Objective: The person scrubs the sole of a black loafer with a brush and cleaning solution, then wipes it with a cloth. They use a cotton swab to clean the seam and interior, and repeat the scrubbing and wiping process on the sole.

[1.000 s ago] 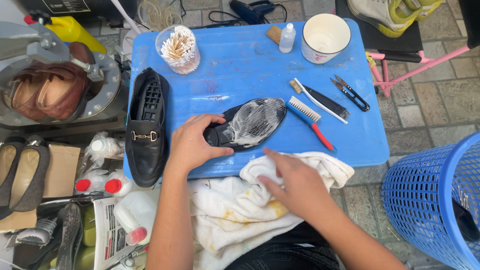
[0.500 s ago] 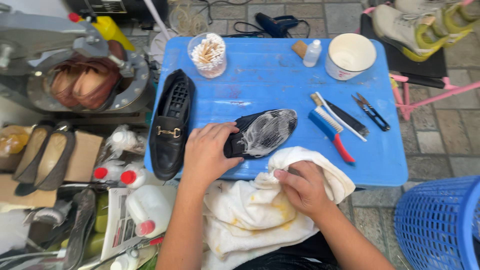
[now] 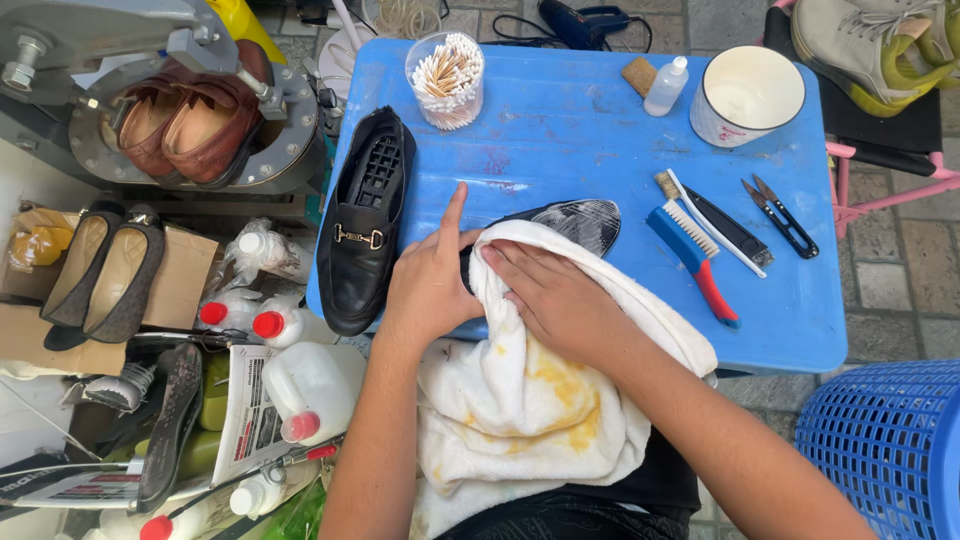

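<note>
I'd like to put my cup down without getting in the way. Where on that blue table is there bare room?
The blue table is bare mid-top, between the cotton swab jar and the white mug, and at the near right corner beyond the blue brush. The near left is crowded: black loafer, both hands and the white towel.

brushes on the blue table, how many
2: a blue brush with a red handle right of the black sole, and a thin black brush just beyond it. The white towel may hide more.
</note>
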